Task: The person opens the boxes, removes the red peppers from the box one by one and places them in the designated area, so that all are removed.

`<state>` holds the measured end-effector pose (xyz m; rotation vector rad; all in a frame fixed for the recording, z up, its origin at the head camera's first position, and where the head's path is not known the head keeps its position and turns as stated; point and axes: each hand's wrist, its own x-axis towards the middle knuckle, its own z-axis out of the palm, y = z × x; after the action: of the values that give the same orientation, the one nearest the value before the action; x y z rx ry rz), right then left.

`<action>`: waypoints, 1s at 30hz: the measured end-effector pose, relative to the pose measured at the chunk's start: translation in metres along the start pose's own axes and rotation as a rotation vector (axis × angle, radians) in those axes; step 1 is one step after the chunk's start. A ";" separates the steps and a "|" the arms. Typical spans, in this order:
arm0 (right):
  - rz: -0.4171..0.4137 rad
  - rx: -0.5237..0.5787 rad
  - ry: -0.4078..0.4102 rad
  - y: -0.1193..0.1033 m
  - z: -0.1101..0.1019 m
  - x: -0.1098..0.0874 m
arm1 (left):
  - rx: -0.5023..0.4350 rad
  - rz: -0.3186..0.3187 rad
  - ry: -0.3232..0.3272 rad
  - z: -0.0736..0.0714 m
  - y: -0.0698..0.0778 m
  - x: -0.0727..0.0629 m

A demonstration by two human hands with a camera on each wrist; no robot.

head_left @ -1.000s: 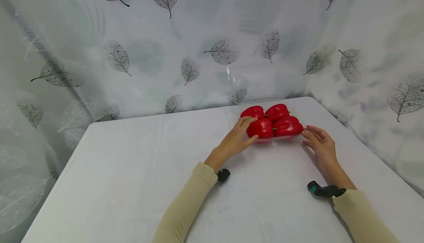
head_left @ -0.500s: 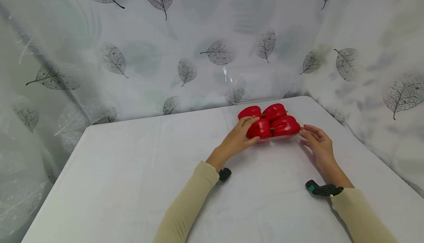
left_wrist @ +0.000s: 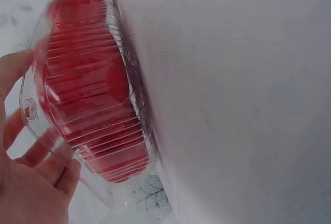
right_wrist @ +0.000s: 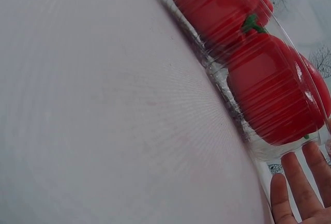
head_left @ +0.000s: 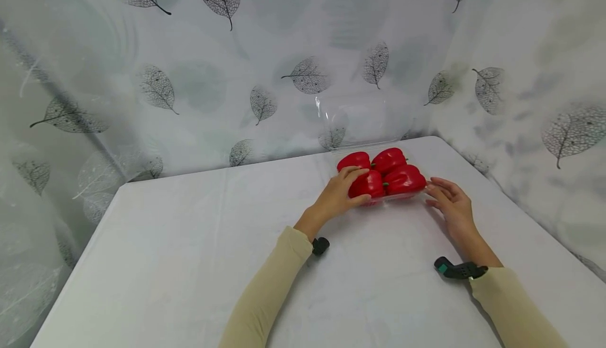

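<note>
Several red bell peppers (head_left: 405, 179) with green stems lie in a clear plastic clamshell container (head_left: 402, 197) near the table's far right corner. Its clear lid (head_left: 362, 119) stands raised behind them. At the container's left end, my left hand (head_left: 333, 196) has thumb and fingers spread around the corner, the fingers slightly bent along the rim in the left wrist view. Opposite it, my right hand (head_left: 455, 206) touches the right end with extended fingertips (right_wrist: 292, 164). Ribbed side walls show the peppers through them in both wrist views.
A white cloth covers the table (head_left: 180, 253). Behind it and to the right hangs a pale curtain (head_left: 284, 27) with a leaf print, close to the table's back edge. A black device (head_left: 459, 269) is strapped to the right wrist, another (head_left: 321, 246) to the left.
The head view has shifted slightly, so the table scene sits a little further left. Both hands keep their places at the container's ends, and the peppers have not visibly moved within it.
</note>
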<state>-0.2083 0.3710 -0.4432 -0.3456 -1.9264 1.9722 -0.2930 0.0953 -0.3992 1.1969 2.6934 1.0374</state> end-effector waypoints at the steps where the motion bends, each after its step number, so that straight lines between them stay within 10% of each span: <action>1: -0.001 -0.001 -0.001 0.000 0.000 0.000 | 0.006 -0.006 -0.001 0.000 0.000 0.001; 30: -0.029 0.029 -0.028 0.001 -0.001 0.000 | 0.031 -0.166 -0.010 0.008 0.001 0.012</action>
<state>-0.2083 0.3719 -0.4444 -0.2817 -1.9075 1.9939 -0.2981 0.1083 -0.4023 0.9594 2.7538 0.9677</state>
